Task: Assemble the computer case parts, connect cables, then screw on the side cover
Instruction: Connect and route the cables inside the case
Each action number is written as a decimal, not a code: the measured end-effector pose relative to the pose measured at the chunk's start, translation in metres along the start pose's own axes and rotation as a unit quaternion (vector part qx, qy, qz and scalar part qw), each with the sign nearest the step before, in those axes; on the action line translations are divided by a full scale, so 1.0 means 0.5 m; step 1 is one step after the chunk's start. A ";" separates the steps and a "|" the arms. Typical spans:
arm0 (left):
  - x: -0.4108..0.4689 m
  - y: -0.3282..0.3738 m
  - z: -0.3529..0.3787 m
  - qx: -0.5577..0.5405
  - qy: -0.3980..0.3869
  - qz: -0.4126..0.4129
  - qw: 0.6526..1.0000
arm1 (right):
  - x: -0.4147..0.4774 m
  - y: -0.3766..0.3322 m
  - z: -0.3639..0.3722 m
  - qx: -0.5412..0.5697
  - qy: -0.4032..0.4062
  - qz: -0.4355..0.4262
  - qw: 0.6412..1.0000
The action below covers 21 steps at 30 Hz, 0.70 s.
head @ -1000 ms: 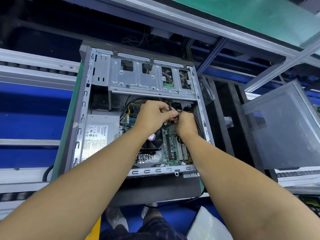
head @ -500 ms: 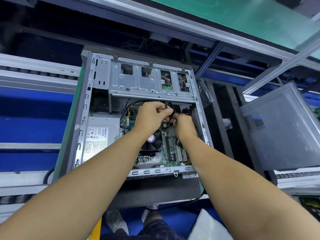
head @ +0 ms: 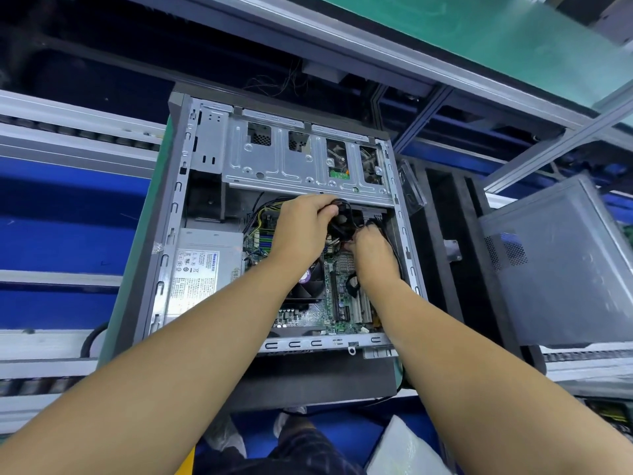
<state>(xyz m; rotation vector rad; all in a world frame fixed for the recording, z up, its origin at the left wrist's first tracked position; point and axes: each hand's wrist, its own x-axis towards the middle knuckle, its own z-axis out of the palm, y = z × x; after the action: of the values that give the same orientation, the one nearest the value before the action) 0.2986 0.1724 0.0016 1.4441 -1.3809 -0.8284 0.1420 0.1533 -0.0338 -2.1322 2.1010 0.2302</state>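
An open grey computer case (head: 171,234) lies on its side in front of me, with the motherboard (head: 318,317), a power supply (head: 202,269) and a metal drive cage (head: 294,166) showing inside. My left hand (head: 301,231) grips a looped bundle of black cables (head: 342,221) just below the drive cage. My right hand (head: 371,250) is beside it, fingers curled into the same cables near the case's right wall; its fingertips are hidden. A grey side cover (head: 561,269) with a vent grid leans at the right.
The case rests on a green-edged pallet (head: 137,255) on a conveyor line with grey rails (head: 68,125). A black foam fixture (head: 445,234) sits between the case and the side cover. A white plastic bag (head: 404,447) lies low at my right.
My left hand has lifted the cable bundle a little toward the drive cage. My right hand stays in the cables close by. My view has shifted slightly.
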 end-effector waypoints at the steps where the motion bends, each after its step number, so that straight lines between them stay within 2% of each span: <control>1: 0.001 0.000 0.000 0.001 0.000 0.001 1.000 | 0.001 -0.003 0.000 0.018 -0.007 0.000 1.000; 4: 0.003 0.001 0.001 0.002 0.001 0.005 1.000 | 0.015 -0.008 -0.004 0.062 -0.033 0.026 0.997; 6: 0.003 0.003 0.001 -0.008 -0.005 -0.004 1.000 | 0.021 -0.007 -0.003 0.098 -0.016 0.052 0.994; 9: 0.003 0.004 0.001 -0.019 -0.013 -0.026 0.999 | 0.020 0.000 0.009 0.104 0.012 0.051 0.993; 13: 0.002 0.002 0.001 -0.023 -0.018 -0.037 0.999 | 0.013 0.008 0.013 0.193 0.037 0.032 0.980; 19: 0.002 0.001 -0.001 -0.012 -0.016 -0.037 0.999 | 0.014 0.003 0.011 0.172 0.034 0.088 0.981; 21: 0.002 0.000 0.001 -0.012 -0.022 -0.043 0.999 | 0.014 0.003 0.013 0.142 0.037 0.078 0.986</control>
<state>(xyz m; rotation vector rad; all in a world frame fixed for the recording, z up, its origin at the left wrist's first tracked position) 0.2983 0.1711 0.0016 1.4842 -1.3452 -0.9343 0.1407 0.1479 -0.0413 -1.8432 2.1903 -0.1287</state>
